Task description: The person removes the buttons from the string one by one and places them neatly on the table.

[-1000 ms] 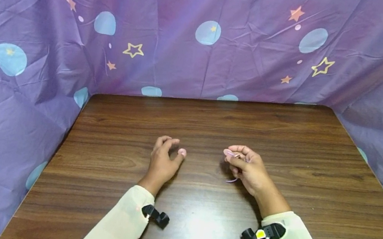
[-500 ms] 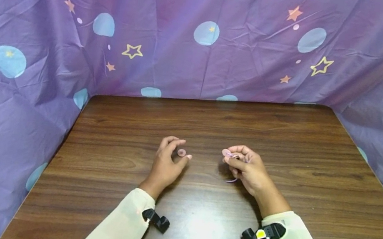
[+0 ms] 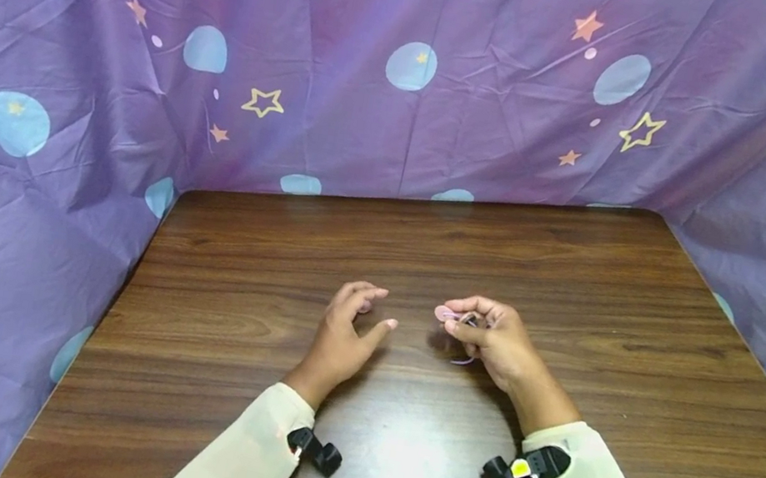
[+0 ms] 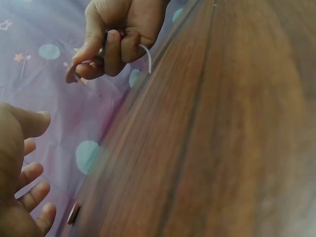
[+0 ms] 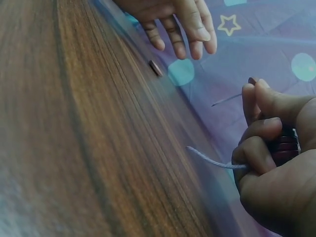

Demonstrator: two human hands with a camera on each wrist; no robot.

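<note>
My right hand pinches a round pink button-like disc between thumb and index finger, above the table. A thin lilac string hangs from its lower curled fingers, and another end pokes out by the disc. Dark red rounded pieces are tucked in the palm, mostly hidden by the fingers. To the left, my left hand hovers with fingers spread and relaxed, holding nothing. Beyond its fingers, a second small disc lies on the table, partly covered by them in the head view.
The brown wood-grain table stretches around both hands. A purple curtain with stars and blue circles stands along its back and sides. Each sleeved wrist carries a black camera mount.
My left hand has moved to the right, past the small disc, which stays in place. My right hand has shifted its pinched disc slightly left and down.
</note>
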